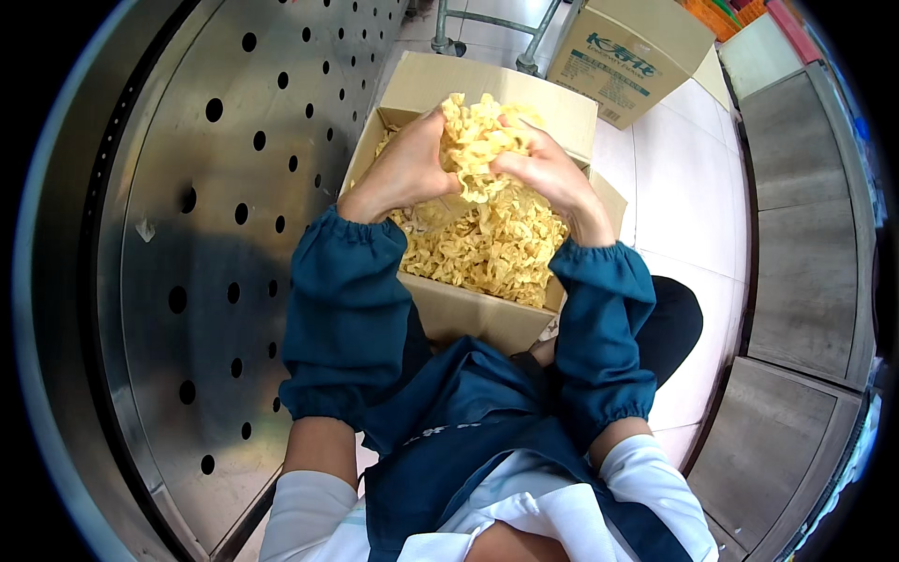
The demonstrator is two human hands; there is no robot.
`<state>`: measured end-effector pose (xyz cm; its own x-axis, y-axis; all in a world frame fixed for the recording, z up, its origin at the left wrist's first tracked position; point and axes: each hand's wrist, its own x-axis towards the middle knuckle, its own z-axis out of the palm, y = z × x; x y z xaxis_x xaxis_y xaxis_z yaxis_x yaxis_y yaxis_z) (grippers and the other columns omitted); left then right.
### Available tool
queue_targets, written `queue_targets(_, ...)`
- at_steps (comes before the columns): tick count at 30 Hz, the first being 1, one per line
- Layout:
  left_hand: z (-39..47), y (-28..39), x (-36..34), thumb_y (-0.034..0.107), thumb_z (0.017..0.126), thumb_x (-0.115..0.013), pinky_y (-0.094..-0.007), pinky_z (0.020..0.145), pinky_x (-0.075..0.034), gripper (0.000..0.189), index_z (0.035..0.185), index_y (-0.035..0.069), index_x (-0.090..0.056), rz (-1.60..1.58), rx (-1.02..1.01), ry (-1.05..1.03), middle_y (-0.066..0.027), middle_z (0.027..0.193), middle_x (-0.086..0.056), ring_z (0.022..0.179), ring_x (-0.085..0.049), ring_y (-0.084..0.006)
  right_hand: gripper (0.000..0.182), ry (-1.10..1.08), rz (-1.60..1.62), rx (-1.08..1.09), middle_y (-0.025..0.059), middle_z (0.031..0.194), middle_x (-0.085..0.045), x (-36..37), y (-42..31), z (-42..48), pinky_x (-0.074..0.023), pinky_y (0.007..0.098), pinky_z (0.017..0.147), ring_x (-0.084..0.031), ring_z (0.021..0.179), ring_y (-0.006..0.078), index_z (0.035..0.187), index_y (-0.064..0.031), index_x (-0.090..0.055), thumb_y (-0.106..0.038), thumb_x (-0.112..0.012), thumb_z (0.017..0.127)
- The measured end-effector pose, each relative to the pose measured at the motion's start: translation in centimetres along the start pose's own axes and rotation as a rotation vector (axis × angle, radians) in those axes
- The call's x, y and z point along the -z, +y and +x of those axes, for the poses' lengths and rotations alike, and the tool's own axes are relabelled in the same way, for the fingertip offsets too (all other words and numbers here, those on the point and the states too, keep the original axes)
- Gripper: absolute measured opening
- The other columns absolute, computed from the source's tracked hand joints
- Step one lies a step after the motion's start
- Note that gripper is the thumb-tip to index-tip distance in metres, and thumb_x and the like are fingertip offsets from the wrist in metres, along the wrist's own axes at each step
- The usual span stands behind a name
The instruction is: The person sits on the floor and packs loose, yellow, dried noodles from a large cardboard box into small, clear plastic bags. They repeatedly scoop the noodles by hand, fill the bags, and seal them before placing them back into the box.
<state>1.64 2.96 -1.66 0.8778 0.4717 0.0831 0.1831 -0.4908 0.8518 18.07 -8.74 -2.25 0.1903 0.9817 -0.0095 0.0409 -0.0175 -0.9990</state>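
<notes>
A cardboard box [477, 305] with raised flaps stands before me, filled with pale yellow, crinkled dried food pieces [484, 253]. Above its contents, my left hand [411, 161] and my right hand [544, 165] hold a clump of the same yellow pieces [481, 140] between them. The left hand grips the clump's left side, and the right hand's thumb and fingers close on its right side. Under the left hand lies a piece of clear plastic film [439, 214], partly over the pieces.
A perforated metal panel [211, 246] rises close on the left. Behind the box stand a wheeled metal frame [491, 21] and a second cardboard box [625, 63]. Grey wood-look cabinets [801, 281] line the right side, beyond the tiled floor [688, 211].
</notes>
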Motion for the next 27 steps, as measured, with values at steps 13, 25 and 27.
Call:
queue_targets(13, -0.4, 0.5, 1.0, -0.006, 0.067, -0.065, -0.0241, 0.070, -0.047, 0.083, 0.141, -0.009, -0.028, 0.016, 0.050, -0.047, -0.0101, 0.113, -0.055, 0.083, -0.054, -0.0103, 0.056, -0.336, -0.349, -0.351, 0.0177, 0.098, -0.065, 1.0, -3.6, 3.9, -0.0510, 0.0318, 0.076, -0.062, 0.090, 0.0235, 0.128, 0.0043, -0.045, -0.027, -0.063, 0.085)
queue_targets(25, 0.1, 1.2, -2.0, -0.009, 0.066, -0.061, -0.0199, 0.051, -0.035, 0.082, 0.142, -0.005, -0.032, -0.160, -0.025, -0.129, 0.0034, 0.070, -0.045, 0.059, -0.041, -0.0040, 0.032, -0.589, -0.973, -0.294, 0.0123, 0.099, -0.064, -1.0, 4.2, 4.9, -0.0472, 0.0368, 0.079, -0.059, 0.088, 0.0269, 0.109, -0.0016, -0.061, -0.018, -0.063, 0.082)
queue_targets(27, -0.4, 1.2, -0.9, -0.009, 0.066, -0.061, -0.0192, 0.052, -0.035, 0.081, 0.142, -0.004, -0.034, -0.251, 0.048, -0.097, 0.0034, 0.070, -0.044, 0.060, -0.041, -0.0036, 0.036, -0.622, -0.950, -0.221, 0.0151, 0.106, -0.065, -1.6, 5.0, 6.5, -0.0489, 0.0385, 0.084, -0.062, 0.096, 0.0279, 0.112, -0.0020, -0.061, -0.023, -0.064, 0.083)
